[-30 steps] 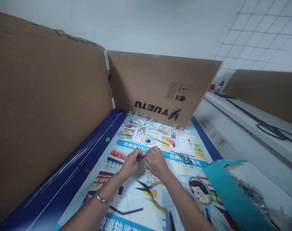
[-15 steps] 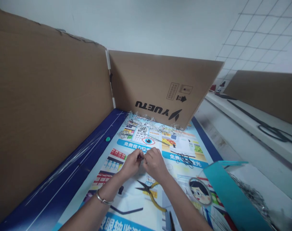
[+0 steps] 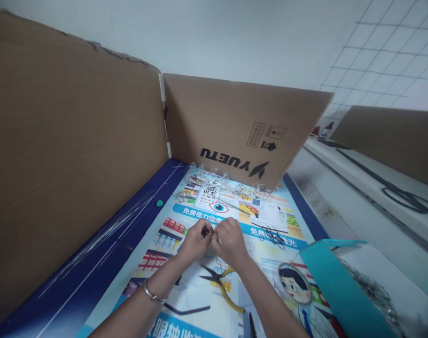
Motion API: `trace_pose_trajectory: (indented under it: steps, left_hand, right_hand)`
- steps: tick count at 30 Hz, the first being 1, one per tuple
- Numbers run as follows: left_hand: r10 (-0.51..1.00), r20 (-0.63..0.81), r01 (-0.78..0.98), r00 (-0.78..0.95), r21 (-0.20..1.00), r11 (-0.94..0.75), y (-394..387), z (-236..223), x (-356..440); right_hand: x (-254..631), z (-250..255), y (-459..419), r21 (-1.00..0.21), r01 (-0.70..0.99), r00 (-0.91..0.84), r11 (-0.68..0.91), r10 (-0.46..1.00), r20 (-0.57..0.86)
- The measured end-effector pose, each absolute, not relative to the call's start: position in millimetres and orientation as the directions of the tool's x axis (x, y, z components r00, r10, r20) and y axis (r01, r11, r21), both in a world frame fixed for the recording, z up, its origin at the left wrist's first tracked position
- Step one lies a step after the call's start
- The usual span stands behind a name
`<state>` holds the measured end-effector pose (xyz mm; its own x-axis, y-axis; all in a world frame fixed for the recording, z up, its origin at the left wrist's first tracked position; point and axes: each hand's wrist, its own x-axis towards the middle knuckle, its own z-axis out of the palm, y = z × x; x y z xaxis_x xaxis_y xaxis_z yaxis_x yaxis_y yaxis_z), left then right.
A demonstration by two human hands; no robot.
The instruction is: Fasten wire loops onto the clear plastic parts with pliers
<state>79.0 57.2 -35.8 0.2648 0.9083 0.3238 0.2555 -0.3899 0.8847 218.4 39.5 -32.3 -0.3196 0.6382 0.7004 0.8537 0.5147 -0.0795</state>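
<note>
My left hand (image 3: 197,238) and my right hand (image 3: 230,240) meet over the middle of the printed poster sheet (image 3: 214,324). The fingers of both are closed in a pinch, fingertips almost touching. Whatever they hold between them is small and mostly hidden, so I cannot make it out. Just below the hands lie yellow-handled pliers (image 3: 223,287), jaws apart, pointing left. A dark tool (image 3: 252,325) shows partly beside my right forearm. Past my right hand is a small heap of black loops (image 3: 273,236).
Clear and silvery wire-like pieces (image 3: 231,183) lie along the foot of the cardboard panel (image 3: 242,126). At right stands a teal box (image 3: 344,286) holding a tangle of metal pieces (image 3: 374,286). Thin wires (image 3: 108,230) and a green lump (image 3: 159,203) lie at left.
The view has shifted slightly. Both hands stay together in a pinch, with my right fingers turned a little; the pliers and other things lie as before.
</note>
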Motion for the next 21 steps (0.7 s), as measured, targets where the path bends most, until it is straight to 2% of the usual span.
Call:
trace_pose_trajectory:
  steps: [10,15,21]
  left_hand:
    - [0.926,0.322,0.266,0.195,0.892,-0.366,55.9,-37.1,81.1]
    - [0.943,0.304,0.316,0.137,0.889,-0.332,56.0,-38.8,80.9]
    - [0.941,0.326,0.292,0.091,0.895,-0.338,56.8,-40.4,81.8]
  right_hand:
    - [217.7,-30.9,37.0,-0.172,0.816,-0.287,0.551,0.646,0.708]
    - [215.6,-28.9,35.5,-0.189,0.797,-0.296,0.574,0.644,0.706]
    - [212.3,-30.2,35.2,-0.206,0.778,-0.289,0.593,0.629,0.722]
